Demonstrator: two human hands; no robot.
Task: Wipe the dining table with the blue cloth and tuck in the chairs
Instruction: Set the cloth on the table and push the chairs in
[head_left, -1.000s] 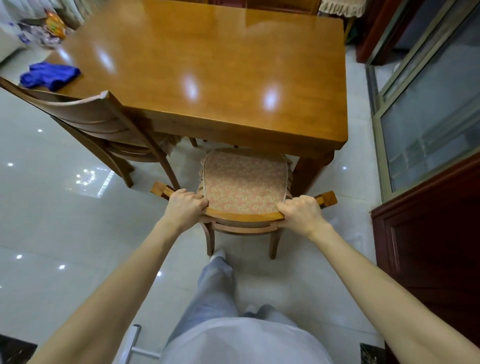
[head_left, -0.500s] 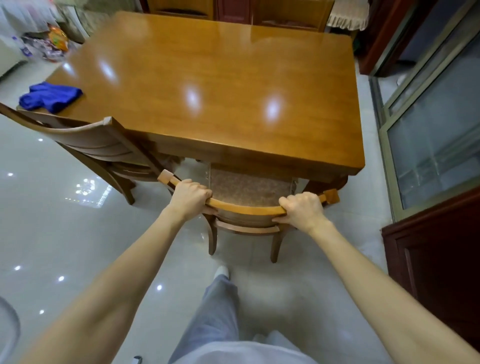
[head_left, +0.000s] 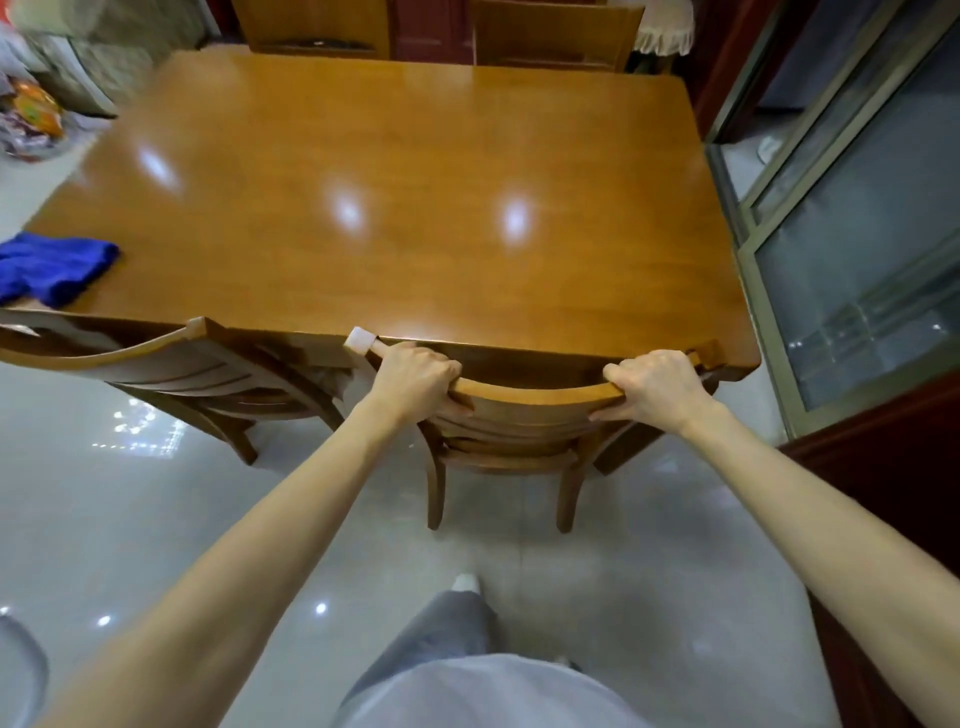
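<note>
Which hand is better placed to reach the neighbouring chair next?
Likely the left hand: both grip the near chair by its top rail, but the neighbouring chair stands on its side, the right hand at the rail's far end.

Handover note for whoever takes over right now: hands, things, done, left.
Left hand and right hand both grip the top rail of the near chair.
Its seat is under the dining table and its rail is at the table edge: tucked, or nearly.
Blue cloth lies bunched on the table's left corner, with no hand on it.
Left to do: let go, then square up the second chair, which stands askew on the left. Whether the wiping is finished cannot be told.
</note>
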